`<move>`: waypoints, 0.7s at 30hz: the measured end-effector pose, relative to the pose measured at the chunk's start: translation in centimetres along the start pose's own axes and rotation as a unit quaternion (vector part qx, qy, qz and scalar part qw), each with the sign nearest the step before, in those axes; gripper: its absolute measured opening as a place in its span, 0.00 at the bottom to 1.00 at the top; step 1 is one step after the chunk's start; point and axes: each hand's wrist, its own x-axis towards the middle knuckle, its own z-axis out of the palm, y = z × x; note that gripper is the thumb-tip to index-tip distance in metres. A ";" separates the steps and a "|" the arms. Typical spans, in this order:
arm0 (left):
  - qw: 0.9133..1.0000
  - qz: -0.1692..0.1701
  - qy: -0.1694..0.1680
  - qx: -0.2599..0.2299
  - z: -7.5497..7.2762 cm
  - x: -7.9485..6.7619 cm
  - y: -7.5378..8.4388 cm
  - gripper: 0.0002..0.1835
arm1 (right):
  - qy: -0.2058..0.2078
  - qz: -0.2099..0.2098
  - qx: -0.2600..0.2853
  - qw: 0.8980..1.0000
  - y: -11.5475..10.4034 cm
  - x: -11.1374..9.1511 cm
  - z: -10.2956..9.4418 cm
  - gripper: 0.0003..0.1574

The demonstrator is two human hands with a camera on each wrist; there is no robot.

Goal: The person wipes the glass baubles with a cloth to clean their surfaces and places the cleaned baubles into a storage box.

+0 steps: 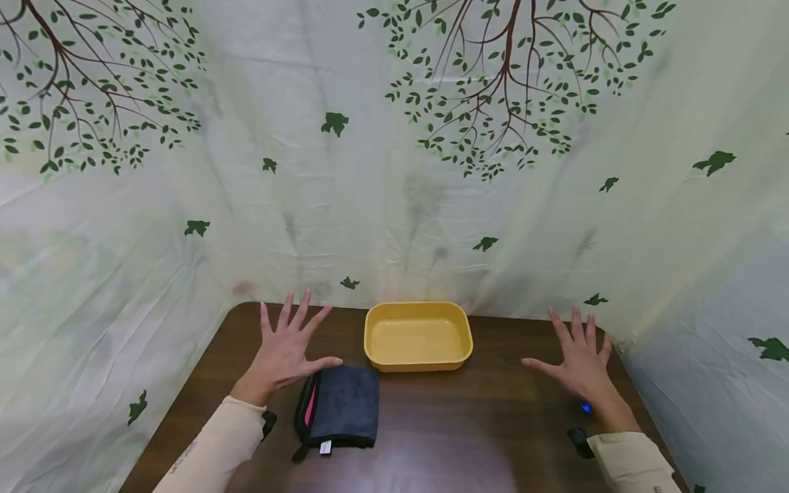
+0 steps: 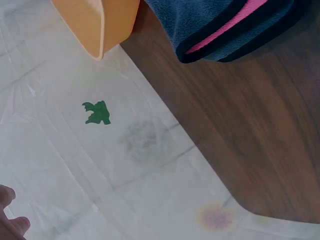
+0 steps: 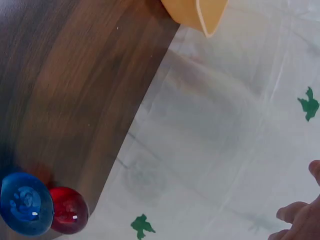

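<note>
My left hand (image 1: 285,355) is held over the left part of the table with its fingers spread and nothing in it. Just beside its thumb lies a folded dark blue cloth (image 1: 346,404) with black edging, a pink inner side and a small white tag. On the right, my other hand (image 1: 581,364) is likewise spread and holds nothing. Below the right wrist sit a glossy blue round object (image 3: 27,204) and a glossy red one (image 3: 69,210), side by side; the head view mostly hides them. Whether they are balls or something else, I cannot tell.
A yellow rectangular tray (image 1: 419,339) with raised walls stands at the back edge of the brown wooden table (image 1: 450,424), between the hands. Behind and at both sides hangs a pale sheet (image 1: 382,205) printed with branches and green leaves.
</note>
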 end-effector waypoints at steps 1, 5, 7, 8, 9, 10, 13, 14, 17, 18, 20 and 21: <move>1.000 0.000 -0.002 0.001 0.1 0.0 0.0 0.52 | 0.001 0.001 0.000 1.000 0.1 0.0 -0.1 0.69; 1.000 0.003 -0.009 0.003 0.4 0.0 -0.1 0.51 | 0.004 0.010 0.005 1.000 0.8 -0.2 -0.3 0.70; 1.000 0.004 -0.015 -0.002 0.6 0.0 0.0 0.51 | 0.005 0.015 0.010 1.000 1.1 -0.3 -0.4 0.70; 1.000 0.004 -0.017 -0.005 0.7 0.0 0.0 0.51 | 0.005 0.019 0.012 1.000 1.4 -0.4 -0.4 0.70; 1.000 0.003 -0.020 -0.008 0.8 0.0 0.1 0.51 | 0.005 0.023 0.013 1.000 1.6 -0.4 -0.5 0.70; 1.000 0.000 -0.023 -0.014 0.9 -0.1 0.1 0.52 | 0.005 0.025 0.014 1.000 1.9 -0.5 -0.5 0.70; 0.999 -0.006 -0.024 -0.024 1.4 -0.3 0.3 0.52 | 0.002 0.033 0.025 0.999 3.0 -0.8 -0.5 0.70; 0.999 -0.006 -0.023 -0.027 1.6 -0.4 0.3 0.52 | 0.002 0.037 0.029 0.999 3.4 -1.0 -0.4 0.70; 0.999 -0.009 -0.018 -0.033 2.3 -0.8 0.4 0.52 | 0.003 0.042 0.041 0.998 4.6 -1.6 -0.1 0.69; 0.999 -0.009 -0.015 -0.036 2.6 -1.0 0.4 0.52 | 0.006 0.044 0.044 0.998 5.0 -1.8 0.0 0.69; 0.999 -0.008 -0.002 -0.045 3.2 -1.4 0.5 0.52 | 0.013 0.045 0.054 0.997 5.8 -2.1 0.3 0.68; 0.999 -0.009 0.005 -0.052 3.4 -1.6 0.6 0.52 | 0.017 0.046 0.061 0.997 6.2 -2.3 0.5 0.68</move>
